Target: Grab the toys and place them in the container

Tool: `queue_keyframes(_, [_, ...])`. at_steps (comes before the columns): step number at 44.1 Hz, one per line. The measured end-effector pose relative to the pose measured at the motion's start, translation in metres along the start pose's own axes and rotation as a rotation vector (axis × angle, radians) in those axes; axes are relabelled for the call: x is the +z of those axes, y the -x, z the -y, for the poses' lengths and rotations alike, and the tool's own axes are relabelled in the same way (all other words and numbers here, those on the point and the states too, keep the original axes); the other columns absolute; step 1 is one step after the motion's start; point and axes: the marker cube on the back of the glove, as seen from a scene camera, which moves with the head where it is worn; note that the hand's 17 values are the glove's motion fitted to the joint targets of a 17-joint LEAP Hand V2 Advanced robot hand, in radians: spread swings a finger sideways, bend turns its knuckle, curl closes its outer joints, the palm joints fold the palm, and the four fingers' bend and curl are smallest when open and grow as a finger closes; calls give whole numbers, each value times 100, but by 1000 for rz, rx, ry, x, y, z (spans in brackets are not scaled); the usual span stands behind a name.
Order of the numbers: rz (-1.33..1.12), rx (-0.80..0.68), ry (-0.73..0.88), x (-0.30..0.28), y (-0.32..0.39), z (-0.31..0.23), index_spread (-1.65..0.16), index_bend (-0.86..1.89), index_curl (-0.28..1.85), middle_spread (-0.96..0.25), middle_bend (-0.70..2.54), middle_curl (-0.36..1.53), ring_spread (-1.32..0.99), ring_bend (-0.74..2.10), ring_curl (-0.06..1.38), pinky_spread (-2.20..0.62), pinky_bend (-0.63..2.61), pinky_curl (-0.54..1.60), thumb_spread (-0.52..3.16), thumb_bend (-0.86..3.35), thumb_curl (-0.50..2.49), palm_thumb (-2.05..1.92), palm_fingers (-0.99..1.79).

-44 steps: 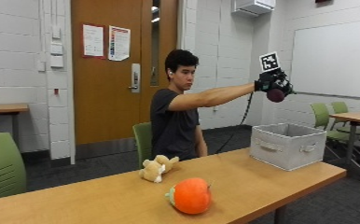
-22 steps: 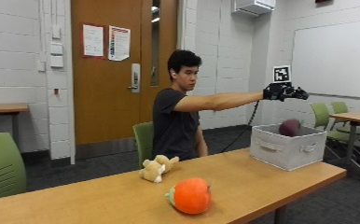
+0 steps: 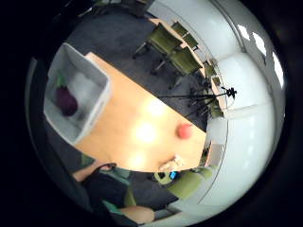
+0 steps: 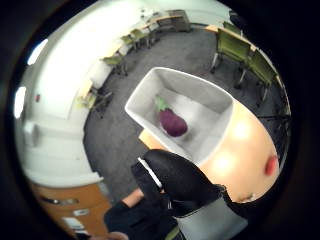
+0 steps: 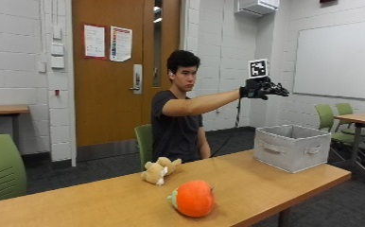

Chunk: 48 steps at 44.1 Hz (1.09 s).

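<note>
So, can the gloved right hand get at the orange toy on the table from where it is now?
Probably yes: the right hand is open and holds nothing, and the orange toy lies uncovered near the table edge.

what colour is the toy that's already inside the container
Dark purple with a green top, like an eggplant toy. It shows best in the right thumb side palm view, lying in the grey container.

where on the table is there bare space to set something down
Bare tabletop lies between the orange toy and the grey container, and at the near edge left of the orange toy. It is tighter between the orange toy and the tan plush. The container already holds a purple eggplant toy.
</note>
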Motion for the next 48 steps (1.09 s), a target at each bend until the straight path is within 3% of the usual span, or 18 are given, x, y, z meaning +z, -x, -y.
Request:
queue_keyframes(19, [-158, 280, 42, -16, -160, -142, -17, 16, 54, -9, 38, 50, -24, 55, 30, -12, 69, 33, 99, -9, 26, -11, -2])
queue_keyframes(25, [-136, 412, 76, -13, -220, -239, -17, 17, 52, -10, 37, 49, -25, 54, 29, -12, 66, 32, 99, -9, 24, -11, 0])
queue_keyframes(37, [-105, 552, 89, 56, -317, -348, -19, 17, 50, -10, 38, 48, -27, 54, 29, -12, 62, 32, 99, -8, 21, -11, 5])
queue_keyframes(48, [-54, 590, 194, 140, -350, -386, -21, 20, 50, -11, 37, 47, -29, 51, 28, -12, 59, 32, 98, -9, 20, -11, 8])
